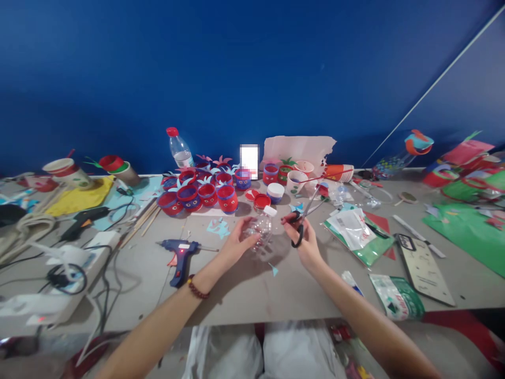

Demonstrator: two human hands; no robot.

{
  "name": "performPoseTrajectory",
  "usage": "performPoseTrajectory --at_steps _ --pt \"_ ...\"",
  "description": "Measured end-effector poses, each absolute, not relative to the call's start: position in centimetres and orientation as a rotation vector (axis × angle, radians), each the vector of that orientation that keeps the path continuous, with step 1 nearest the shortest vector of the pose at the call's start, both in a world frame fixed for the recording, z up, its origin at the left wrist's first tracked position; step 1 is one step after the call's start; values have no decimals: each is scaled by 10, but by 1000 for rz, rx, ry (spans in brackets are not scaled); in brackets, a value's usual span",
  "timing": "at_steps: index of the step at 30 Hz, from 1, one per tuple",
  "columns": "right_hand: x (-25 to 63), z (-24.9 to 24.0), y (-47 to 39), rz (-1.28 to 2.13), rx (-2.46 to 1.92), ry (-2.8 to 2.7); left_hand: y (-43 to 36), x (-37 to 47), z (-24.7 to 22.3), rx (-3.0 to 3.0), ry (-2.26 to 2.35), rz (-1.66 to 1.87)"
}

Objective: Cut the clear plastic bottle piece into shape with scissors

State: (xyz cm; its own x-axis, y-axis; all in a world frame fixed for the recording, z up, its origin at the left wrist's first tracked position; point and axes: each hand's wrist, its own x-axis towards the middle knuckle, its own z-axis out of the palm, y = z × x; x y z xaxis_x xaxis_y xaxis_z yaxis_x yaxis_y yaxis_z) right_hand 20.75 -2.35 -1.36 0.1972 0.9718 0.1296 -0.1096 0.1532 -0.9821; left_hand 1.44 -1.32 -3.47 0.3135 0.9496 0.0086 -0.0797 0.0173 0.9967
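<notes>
My left hand (pixel 236 243) is closed around a clear plastic bottle (pixel 263 227) with a white cap, held just above the table. In my right hand (pixel 306 246) is a pair of scissors (pixel 299 235) with black handles; the blades point up and away from me, apart from the bottle. A small light blue paper scrap (pixel 273 269) lies on the table just below the bottle. Behind the bottle sit a red ring-shaped cup piece (pixel 262 201) and a white-topped round piece (pixel 275 192).
A blue glue gun (pixel 182 258) lies left of my arm. Several decorated red and purple cups (pixel 189 197) stand behind it. A white power strip (pixel 89 273) with cables is at the left; a phone (pixel 425 268) and plastic packets (pixel 357 234) lie at the right.
</notes>
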Motion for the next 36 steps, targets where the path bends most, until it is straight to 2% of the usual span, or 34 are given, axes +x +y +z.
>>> performPoseTrajectory --at_steps 2,7,10,21,36 --pt "214 -9 -22 1057 -1127 -1079 -8 12 -38 1224 946 1086" --pt "238 6 -19 1439 -1098 -1470 3 10 -45 1154 970 1227" --pt "249 7 -17 1553 -1119 -1693 5 11 -45 1116 993 1271" --pt "253 -2 -12 1661 -1226 -1932 -3 12 -21 1057 1135 1251" --pt "264 -6 -6 1724 -1242 -1985 -2 7 -19 1191 1226 1193"
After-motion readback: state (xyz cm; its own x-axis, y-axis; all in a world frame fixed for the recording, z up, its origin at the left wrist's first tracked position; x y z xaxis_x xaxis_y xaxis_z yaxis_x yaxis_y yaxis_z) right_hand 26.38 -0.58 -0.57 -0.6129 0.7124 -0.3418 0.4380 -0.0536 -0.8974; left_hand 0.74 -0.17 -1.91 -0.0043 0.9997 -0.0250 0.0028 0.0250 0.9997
